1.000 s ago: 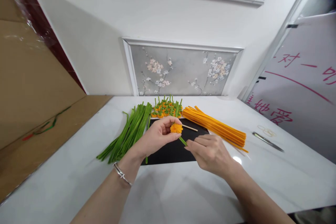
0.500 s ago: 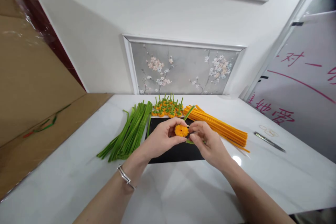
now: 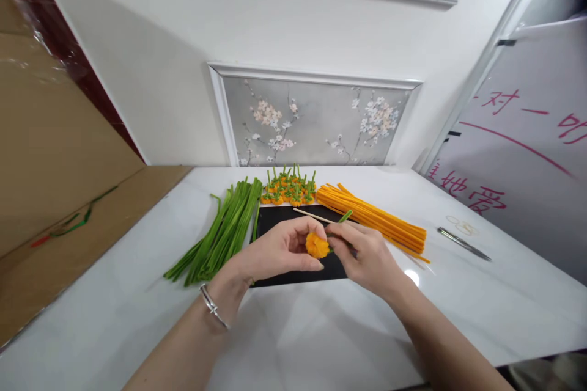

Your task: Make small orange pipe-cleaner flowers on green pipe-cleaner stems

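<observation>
An orange fuzzy flower (image 3: 317, 245) is held by my left hand (image 3: 284, 249), between its thumb and curled fingers. Close against its right side, my right hand (image 3: 362, 250) pinches the green stem (image 3: 332, 250) behind the flower. A green end (image 3: 345, 216) sticks up above my right fingers, and a thin pale stick (image 3: 314, 215) runs from the upper left towards that hand. Both hands are over a black mat (image 3: 293, 276). Behind the mat stand several finished orange flowers with green stems (image 3: 288, 188).
Green fuzzy stems (image 3: 220, 235) lie left of the mat, orange ones (image 3: 376, 217) to its right. Metal tweezers (image 3: 464, 244) and pale rubber bands (image 3: 462, 225) rest farther right on the white table (image 3: 114, 317). Cardboard (image 3: 59, 134) stands at the left.
The flower has tilted and dropped slightly. My right fingers have closed in on its stem, and the pale stick now shows over the mat. The view has shifted a little.
</observation>
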The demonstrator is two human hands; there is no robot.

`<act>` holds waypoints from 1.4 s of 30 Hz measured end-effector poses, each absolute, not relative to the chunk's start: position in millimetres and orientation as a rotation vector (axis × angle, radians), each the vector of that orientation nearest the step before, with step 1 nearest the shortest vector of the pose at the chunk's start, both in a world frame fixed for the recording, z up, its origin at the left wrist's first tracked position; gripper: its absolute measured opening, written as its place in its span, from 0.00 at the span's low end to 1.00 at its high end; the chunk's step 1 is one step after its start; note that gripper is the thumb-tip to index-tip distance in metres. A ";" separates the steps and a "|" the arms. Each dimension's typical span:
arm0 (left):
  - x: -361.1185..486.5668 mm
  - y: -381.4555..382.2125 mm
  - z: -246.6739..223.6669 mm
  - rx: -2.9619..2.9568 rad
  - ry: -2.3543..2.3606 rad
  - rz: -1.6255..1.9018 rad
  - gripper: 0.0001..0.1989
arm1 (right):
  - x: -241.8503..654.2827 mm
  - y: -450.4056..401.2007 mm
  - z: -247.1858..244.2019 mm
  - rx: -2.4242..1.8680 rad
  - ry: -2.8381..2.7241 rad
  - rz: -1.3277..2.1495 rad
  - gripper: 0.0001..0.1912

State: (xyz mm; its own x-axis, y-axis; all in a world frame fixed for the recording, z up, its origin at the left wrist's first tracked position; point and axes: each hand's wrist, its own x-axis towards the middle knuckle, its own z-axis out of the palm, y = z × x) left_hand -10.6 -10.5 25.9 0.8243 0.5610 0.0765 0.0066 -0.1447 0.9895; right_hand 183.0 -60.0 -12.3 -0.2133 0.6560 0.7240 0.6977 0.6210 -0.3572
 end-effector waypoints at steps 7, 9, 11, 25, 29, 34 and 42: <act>2.3 -17.4 19.7 1.924 0.707 0.764 0.07 | 180.3 -59.8 -16.4 -1.112 -1.970 -0.277 0.11; 2.4 -16.5 17.9 1.909 0.707 0.837 0.06 | 180.0 -61.1 -16.5 -1.132 -2.002 -0.248 0.11; 1.6 -15.1 18.1 1.860 0.689 0.864 0.06 | 179.6 -62.0 -17.2 -1.165 -2.044 -0.255 0.15; 0.2 -7.3 11.6 1.920 0.687 0.862 0.06 | 176.5 -57.5 -19.0 -1.158 -1.929 -0.826 0.08; 1.5 -10.7 10.0 1.996 0.710 0.881 0.11 | 175.7 -58.4 -16.4 -1.133 -1.919 -0.900 0.07; 2.4 -12.5 10.2 1.976 0.681 0.896 0.13 | 173.5 -59.2 -14.6 -1.116 -1.871 -0.896 0.09; 4.2 -9.9 8.8 1.821 0.552 0.919 0.09 | 171.3 -59.5 -11.0 -1.109 -1.799 -0.849 0.09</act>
State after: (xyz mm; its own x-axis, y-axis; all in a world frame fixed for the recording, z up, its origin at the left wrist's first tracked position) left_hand 4.2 -9.9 8.8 0.6097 0.7138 0.3446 -0.0312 -0.4129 0.9103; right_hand 171.3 -59.5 -11.0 -0.2585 0.3511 0.9000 0.9179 0.3797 0.1155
